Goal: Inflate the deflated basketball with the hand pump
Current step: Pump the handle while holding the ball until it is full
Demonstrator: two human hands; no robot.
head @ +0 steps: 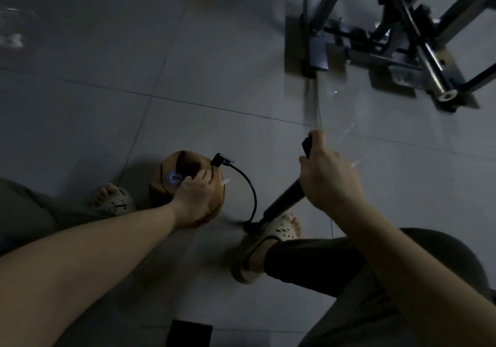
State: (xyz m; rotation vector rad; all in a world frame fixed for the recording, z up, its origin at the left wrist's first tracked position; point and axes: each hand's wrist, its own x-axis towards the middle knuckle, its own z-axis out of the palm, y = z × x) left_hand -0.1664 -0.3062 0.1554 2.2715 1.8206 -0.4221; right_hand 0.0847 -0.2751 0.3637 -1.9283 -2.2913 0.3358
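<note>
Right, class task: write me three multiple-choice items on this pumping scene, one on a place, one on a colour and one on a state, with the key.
1. Where does the left hand rest?
A. on a knee
B. on the basketball
C. on the floor

2. What colour is the hose?
A. white
B. red
C. black

3. What state is the basketball in?
A. dented on top
B. fully round
C. cut in two

Key:
1 B: the left hand lies on the basketball, while the right hand grips the pump handle.
2 C: the hose curving up to the basketball is black.
3 A: a hollow shows in the top of the basketball.
</note>
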